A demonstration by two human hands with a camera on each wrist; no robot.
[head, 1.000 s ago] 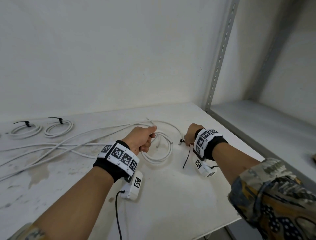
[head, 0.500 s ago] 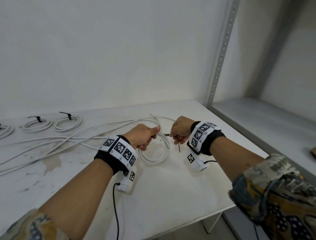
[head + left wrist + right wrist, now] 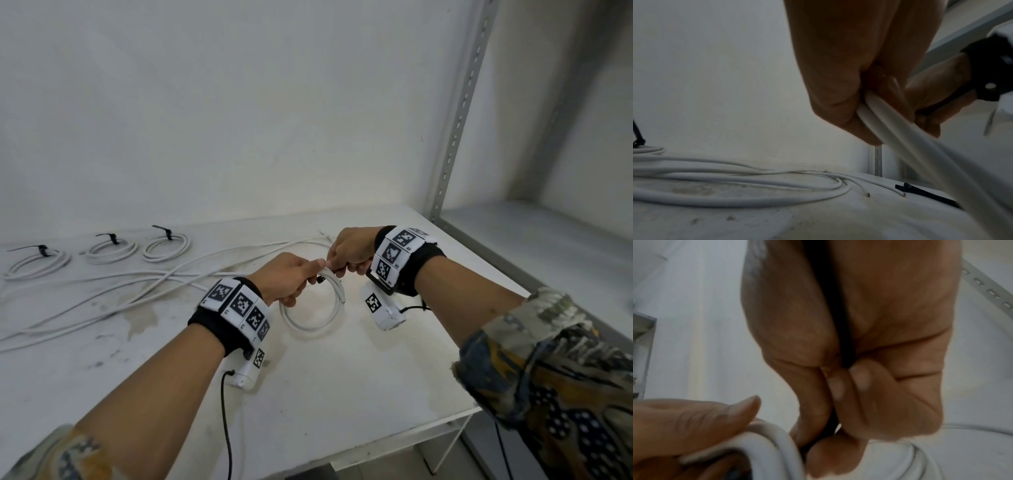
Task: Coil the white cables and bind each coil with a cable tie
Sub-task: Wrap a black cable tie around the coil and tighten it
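A small white cable coil [image 3: 310, 313] hangs a little above the white table [image 3: 342, 394], and my left hand [image 3: 306, 275] grips its top strands [image 3: 871, 112] in a fist. My right hand [image 3: 339, 265] meets it from the right and pinches a black cable tie [image 3: 845, 337] that runs through the palm. The tie's head [image 3: 320, 280] shows just beside the coil's top. In the right wrist view my left thumb [image 3: 719, 415] lies over the coil [image 3: 777, 443]. How far the tie goes round the strands is hidden by the fingers.
Three tied coils [image 3: 111, 251] lie in a row by the back wall at left. Several loose white cables [image 3: 102, 291] stretch across the table's left half. A spare black tie [image 3: 925, 193] lies on the table. A grey metal shelf [image 3: 548, 246] adjoins on the right.
My right hand has taken the black tie off the table and brought it left to the coil's top. My left hand has lifted the coil slightly.
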